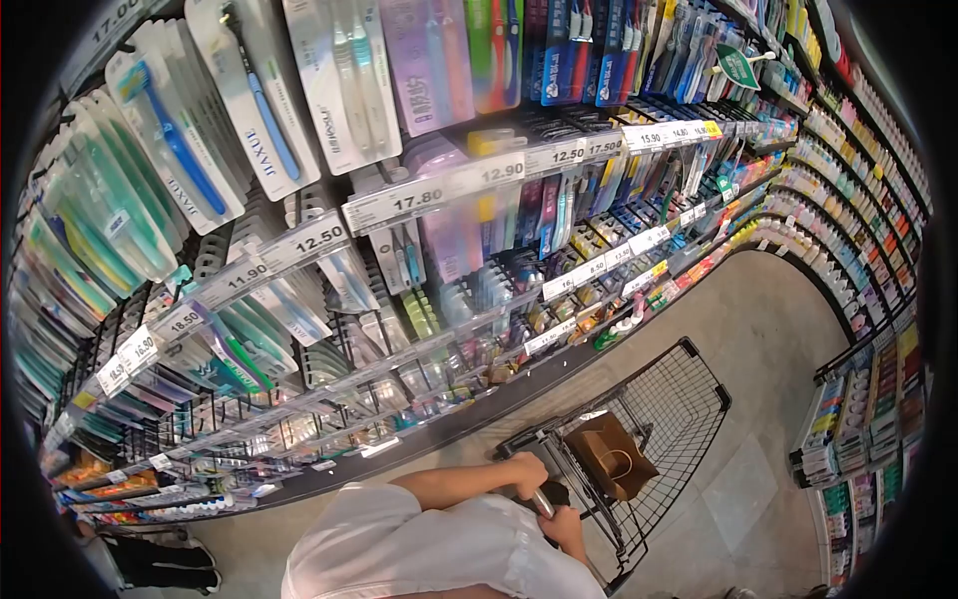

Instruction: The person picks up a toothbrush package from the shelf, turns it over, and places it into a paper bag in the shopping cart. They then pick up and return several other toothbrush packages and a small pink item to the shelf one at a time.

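Both of my hands are on the handle [544,502] of a black wire shopping cart [689,429]. My left hand [526,475], on the shelf side, has its fingers closed round the bar. A short way along it, my right hand [566,527] also wraps the handle. Inside the cart, near the handle end, a brown paper bag [611,457] with a looped handle lies tilted. My white sleeves and shirt fill the lower middle of the view.
Racks of packaged toothbrushes [170,140] line the left and top, above a price rail [419,197]. Curved shelves of bottles [848,180] run along the right. A display stand [863,419] is at the right. At lower left, a person's dark-clothed legs [155,561] show on the grey floor [743,329].
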Motion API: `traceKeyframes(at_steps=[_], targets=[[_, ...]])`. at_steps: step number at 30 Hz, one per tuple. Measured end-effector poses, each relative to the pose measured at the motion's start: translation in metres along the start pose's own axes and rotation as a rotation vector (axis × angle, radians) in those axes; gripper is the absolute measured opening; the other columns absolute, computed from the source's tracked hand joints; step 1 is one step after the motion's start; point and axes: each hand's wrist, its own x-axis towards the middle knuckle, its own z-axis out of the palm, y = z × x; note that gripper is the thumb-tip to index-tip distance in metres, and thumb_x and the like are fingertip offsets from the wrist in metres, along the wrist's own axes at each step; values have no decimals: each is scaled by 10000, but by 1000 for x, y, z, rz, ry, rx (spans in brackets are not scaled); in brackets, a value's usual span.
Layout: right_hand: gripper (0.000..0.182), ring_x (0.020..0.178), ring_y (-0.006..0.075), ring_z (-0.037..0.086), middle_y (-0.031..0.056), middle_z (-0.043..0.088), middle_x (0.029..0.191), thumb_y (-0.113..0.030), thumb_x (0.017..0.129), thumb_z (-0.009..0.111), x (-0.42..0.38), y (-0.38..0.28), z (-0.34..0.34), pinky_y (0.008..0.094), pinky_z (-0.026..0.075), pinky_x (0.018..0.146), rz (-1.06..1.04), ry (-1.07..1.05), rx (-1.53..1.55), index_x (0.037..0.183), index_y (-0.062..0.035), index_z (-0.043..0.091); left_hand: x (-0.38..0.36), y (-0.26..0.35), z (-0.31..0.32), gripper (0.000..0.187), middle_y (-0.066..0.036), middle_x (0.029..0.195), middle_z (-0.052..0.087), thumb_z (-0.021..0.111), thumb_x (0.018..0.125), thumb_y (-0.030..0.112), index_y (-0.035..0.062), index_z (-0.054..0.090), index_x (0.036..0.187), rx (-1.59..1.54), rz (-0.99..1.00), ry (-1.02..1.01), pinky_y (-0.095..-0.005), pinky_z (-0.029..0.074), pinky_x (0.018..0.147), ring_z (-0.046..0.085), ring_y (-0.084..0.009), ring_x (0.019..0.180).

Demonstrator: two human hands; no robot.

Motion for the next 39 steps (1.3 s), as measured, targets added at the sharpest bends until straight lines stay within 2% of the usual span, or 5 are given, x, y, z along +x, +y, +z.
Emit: traceKeyframes(at_steps=[11,24,30,36,39], targets=[[343,695,408,606,263,590,679,-313,630,667,-13,-8,25,461,495,653,-153,-33,54,749,9,658,-37,-1,17,279,-149,804,666,632,554,161,47,697,800,-19,-24,32,-387,518,666,653,-293,777],[339,722,408,600,243,603,705,-328,621,677,-24,0,35,448,490,676,-158,-46,16,707,-2,648,-31,3,44,233,-135,750,662,638,543,171,59,696,739,-27,-32,75,-387,513,649,651,-286,749],[339,768,407,605,241,617,763,-331,637,662,-33,-11,35,457,486,729,-36,-23,-52,768,-18,666,-34,6,57,249,-135,737,657,652,507,187,83,691,729,-31,-58,152,-419,507,601,643,-312,733],[386,796,415,603,274,608,777,-341,658,647,-61,-19,36,463,485,743,-31,-69,-49,823,7,661,-48,21,80,248,-134,744,654,630,478,171,117,685,713,-31,-76,243,-421,506,607,639,-310,750],[396,788,418,603,287,599,759,-345,661,650,-78,-20,44,469,486,733,-73,-73,-50,798,27,656,-64,38,92,254,-131,783,664,643,537,195,80,695,758,-41,-117,223,-389,515,663,647,-289,786]])
